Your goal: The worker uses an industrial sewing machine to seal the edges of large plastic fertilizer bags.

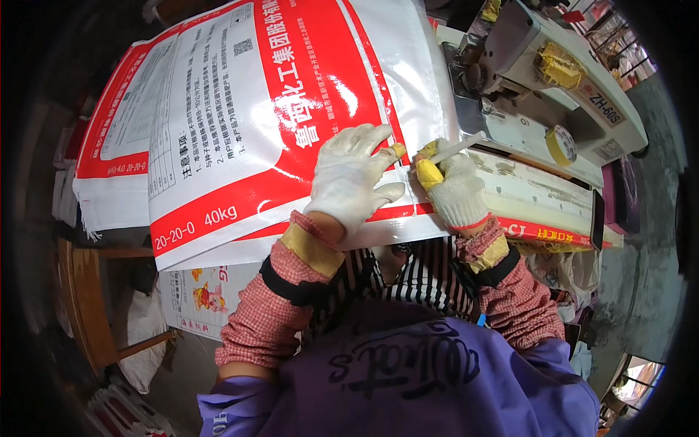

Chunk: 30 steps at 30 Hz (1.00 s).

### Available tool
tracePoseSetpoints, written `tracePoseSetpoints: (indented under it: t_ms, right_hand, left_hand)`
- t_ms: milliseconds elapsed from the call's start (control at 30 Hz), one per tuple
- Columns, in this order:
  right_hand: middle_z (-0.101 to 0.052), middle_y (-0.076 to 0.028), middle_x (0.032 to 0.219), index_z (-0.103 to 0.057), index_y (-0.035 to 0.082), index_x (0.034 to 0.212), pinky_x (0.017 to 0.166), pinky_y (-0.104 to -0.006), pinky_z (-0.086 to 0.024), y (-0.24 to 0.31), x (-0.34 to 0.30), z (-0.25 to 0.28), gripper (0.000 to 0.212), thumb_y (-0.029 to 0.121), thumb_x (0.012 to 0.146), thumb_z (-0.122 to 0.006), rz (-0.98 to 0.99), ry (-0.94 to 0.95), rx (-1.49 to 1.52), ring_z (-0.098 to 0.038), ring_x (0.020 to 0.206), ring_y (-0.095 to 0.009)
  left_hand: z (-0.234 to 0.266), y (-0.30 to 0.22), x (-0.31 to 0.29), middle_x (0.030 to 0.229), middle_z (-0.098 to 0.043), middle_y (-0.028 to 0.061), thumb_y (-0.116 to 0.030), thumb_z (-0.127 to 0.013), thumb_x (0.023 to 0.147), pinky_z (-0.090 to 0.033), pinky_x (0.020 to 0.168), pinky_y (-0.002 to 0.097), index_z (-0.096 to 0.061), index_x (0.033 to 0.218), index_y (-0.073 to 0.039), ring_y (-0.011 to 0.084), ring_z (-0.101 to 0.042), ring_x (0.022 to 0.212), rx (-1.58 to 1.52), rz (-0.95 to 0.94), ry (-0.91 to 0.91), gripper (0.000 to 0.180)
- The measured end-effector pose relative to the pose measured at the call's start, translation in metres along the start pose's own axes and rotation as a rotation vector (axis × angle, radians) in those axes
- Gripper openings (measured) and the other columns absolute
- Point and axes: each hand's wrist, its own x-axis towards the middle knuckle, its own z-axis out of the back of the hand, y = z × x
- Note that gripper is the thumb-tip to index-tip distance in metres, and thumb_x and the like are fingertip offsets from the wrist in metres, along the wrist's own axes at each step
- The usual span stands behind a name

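Big red-and-white sack (280,120) at 11 o'clock; left hand (349,180) at 12, spread loosely on it, gripping nothing visible. Right hand (459,188), 2 o'clock, curls round a pale stick (463,146). Flattening step, I reckon; next move needs even pressure.

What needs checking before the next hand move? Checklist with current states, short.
1. Left hand on the red-and-white woven sack: ok, palm down with fingers spread.
2. White pen-like stick in the right hand: ok, appears gripped by the fingers.
3. Both hands gloved: ok, yellow wraps on some fingertips.
4. Hands apart from the sewing machine's head: ok, though the right is the nearer.
5. Sack squared with the neighbouring sack at left: not ok, overlaps it askew.
6. Machine power off: cannot tell.
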Motion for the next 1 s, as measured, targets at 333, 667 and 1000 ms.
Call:
tracePoseSetpoints:
  t_ms: [333, 667, 1000]
  right_hand:
    - [-0.066, -0.006, 0.086, -0.064, 0.009, 0.105, 0.07, -0.0308, -0.051, -0.041, -0.001, 0.051, 0.024, 0.02, 0.084, -0.065, 0.203, -0.378, -0.13, -0.064, 0.082, -0.018]
    - [-0.065, -0.013, 0.106, -0.065, 0.015, 0.107, 0.084, -0.0379, -0.052, -0.153, 0.035, 0.25, 0.024, 0.022, 0.084, -0.06, -0.342, -0.038, -0.84, -0.062, 0.098, -0.033]
    - [-0.063, -0.01, 0.114, -0.062, 0.022, 0.115, 0.088, -0.0393, -0.05, -0.132, 0.059, 0.253, 0.028, 0.023, 0.088, -0.054, -0.403, 0.294, -1.338, -0.062, 0.104, -0.03]
  left_hand:
    - [0.014, -0.014, 0.003, 0.129, -0.051, 0.0117, -0.031, -0.066, 0.07, -0.034, 0.103, 0.0424, -0.063, 0.111, -0.006, 0.0317, -0.044, 0.121, -0.128, 0.06, 0.035, 0.049]
    - [0.05, 0.007, -0.072, 0.13, -0.048, 0.016, -0.019, -0.069, 0.066, -0.033, 0.102, 0.0474, -0.057, 0.114, -0.005, 0.037, -0.044, 0.121, 0.065, 0.083, 0.016, 0.052]
    - [0.1, 0.061, -0.132, 0.128, -0.05, 0.0153, -0.006, -0.061, 0.073, -0.037, 0.1, 0.0409, -0.051, 0.124, -0.004, 0.0339, -0.047, 0.118, 0.387, 0.211, 0.005, 0.052]
